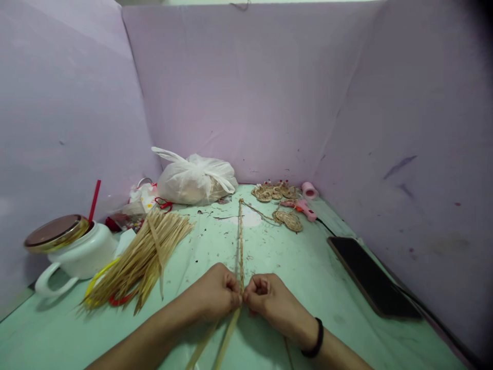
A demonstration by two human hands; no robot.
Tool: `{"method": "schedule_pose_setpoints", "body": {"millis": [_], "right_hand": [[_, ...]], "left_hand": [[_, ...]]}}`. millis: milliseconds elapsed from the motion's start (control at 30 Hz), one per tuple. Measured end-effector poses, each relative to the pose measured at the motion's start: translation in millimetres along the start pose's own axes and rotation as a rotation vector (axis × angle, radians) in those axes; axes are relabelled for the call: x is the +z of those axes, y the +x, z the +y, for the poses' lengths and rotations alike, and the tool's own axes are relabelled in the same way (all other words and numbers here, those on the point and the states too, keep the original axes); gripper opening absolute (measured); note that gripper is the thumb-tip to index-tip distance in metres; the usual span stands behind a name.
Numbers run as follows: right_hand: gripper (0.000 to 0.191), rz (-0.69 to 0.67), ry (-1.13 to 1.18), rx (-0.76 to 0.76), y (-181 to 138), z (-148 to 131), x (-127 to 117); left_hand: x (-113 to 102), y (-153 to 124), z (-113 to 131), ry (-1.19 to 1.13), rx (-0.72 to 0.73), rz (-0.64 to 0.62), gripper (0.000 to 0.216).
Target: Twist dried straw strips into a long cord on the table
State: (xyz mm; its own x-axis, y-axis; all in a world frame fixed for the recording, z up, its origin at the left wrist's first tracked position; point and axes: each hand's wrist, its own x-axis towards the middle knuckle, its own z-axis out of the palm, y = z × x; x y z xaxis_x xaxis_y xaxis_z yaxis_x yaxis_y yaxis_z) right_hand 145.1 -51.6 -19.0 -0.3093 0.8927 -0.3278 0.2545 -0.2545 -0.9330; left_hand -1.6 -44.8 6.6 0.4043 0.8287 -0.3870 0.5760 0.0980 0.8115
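My left hand and my right hand meet knuckle to knuckle on the green table. Both are closed in a pinch on a braided straw cord. The braided part runs straight away from me towards the back wall. Loose flat straw strips hang from under my fingers towards me. A black band sits on my right wrist.
A bundle of straw strips lies at the left, beside a white lidded mug. A tied white plastic bag sits at the back. Coiled straw pieces, a pink glue gun and a dark phone lie at the right. Purple partitions enclose the table.
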Motion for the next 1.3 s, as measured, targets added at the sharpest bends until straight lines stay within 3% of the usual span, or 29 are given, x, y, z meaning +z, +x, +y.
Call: {"method": "schedule_pose_setpoints", "body": {"millis": [100,200,400,500,567,667,767,833,933,1033,1300], "right_hand": [[0.006,0.013,0.039,0.016,2.2,5.0,2.9],[0.005,-0.005,0.067,0.016,3.5,8.7,5.0],[0.005,0.076,0.145,0.004,4.4,11.6,11.8],[0.007,0.095,0.165,0.000,3.9,11.0,15.1],[0.008,0.071,0.182,0.000,2.9,9.1,15.2],[0.008,0.002,0.206,0.021,0.4,5.2,12.3],[0.010,-0.048,0.208,0.032,-2.1,2.2,9.1],[0.012,-0.068,0.222,0.010,-2.9,1.9,8.6],[0.017,-0.112,0.300,-0.015,-2.1,4.2,9.7],[0.020,-0.138,0.310,-0.022,0.3,7.7,10.5],[0.022,-0.113,0.240,-0.036,0.5,6.7,7.8]], "left_hand": [[-0.8,-7.0,5.5,0.178,-0.061,0.082,0.011],[1.5,-16.5,10.8,0.289,-0.061,0.085,0.014],[31.8,-28.0,8.9,0.630,0.052,0.200,0.020],[38.4,-31.9,12.1,0.782,0.090,0.169,0.018],[32.0,-34.8,15.9,0.774,0.105,0.150,0.016],[12.4,-35.5,18.2,0.580,0.091,0.183,0.027],[-2.1,-29.1,13.4,0.133,-0.013,0.252,0.024],[-2.7,-23.2,7.5,-0.243,-0.142,0.170,0.028],[4.8,-16.2,-2.1,-0.634,-0.217,-0.071,0.035],[9.4,-11.2,-10.0,-0.750,-0.246,-0.150,0.035],[5.5,-4.3,-17.4,-0.691,-0.229,-0.095,0.033]]}}
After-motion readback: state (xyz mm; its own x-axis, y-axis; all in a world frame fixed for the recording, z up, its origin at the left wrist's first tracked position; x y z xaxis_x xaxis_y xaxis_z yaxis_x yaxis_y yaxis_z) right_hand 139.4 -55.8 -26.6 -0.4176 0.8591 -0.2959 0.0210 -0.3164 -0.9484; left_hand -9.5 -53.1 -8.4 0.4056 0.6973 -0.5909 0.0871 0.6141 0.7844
